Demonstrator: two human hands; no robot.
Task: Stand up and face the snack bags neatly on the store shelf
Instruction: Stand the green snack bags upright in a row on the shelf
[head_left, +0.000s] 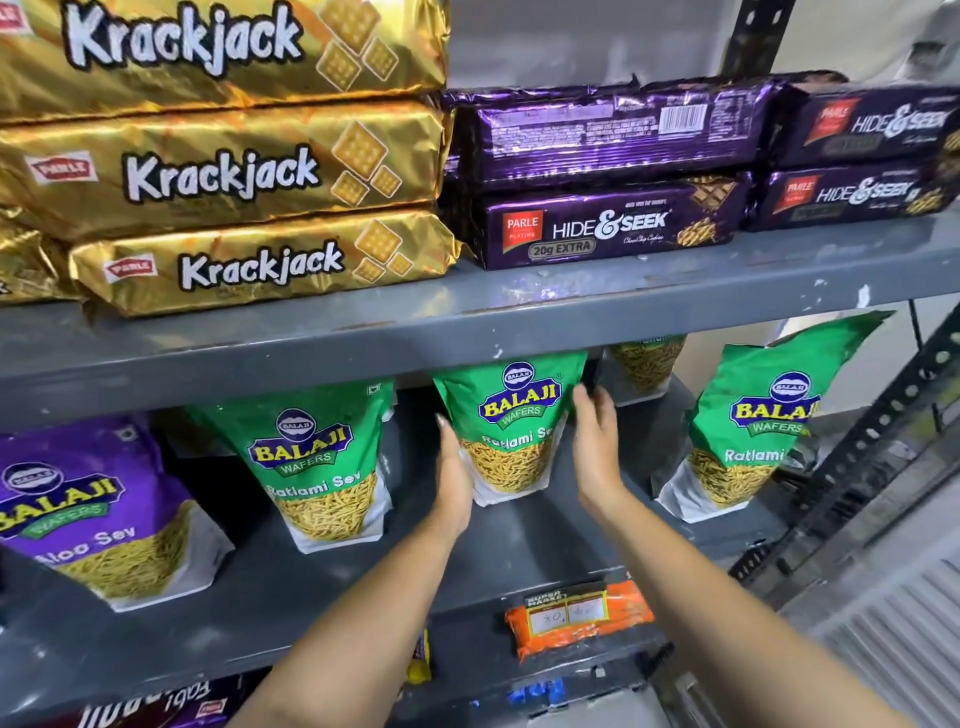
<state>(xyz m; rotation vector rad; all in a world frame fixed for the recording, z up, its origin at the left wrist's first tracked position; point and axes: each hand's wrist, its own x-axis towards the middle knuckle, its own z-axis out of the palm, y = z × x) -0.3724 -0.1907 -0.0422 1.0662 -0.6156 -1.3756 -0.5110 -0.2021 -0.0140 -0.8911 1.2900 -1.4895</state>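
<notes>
A person's left hand (457, 478) and right hand (597, 441), fingers spread, press flat against either side of an upright green snack bag (511, 431) on a grey shelf (363, 587).

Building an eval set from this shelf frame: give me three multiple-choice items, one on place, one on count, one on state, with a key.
1. Where is the purple Aloo Sev bag?
A. Far left of the middle shelf
B. Top shelf, on the biscuit packs
C. Behind the orange pack

2. How many green Ratlami Sev bags show their front on the middle shelf?
A. One
B. Three
C. Five

3. What are the hands doing?
A. Both hang away from the shelf
B. Left hand and right hand flank the middle green bag, one at each side
C. Both grip the orange pack

Key: 1 A, it stands at the left end of that row. 2 B, three green fronts face out; a fourth bag behind is mostly hidden. 3 B, the open hands sit at either side of that bag.
</notes>
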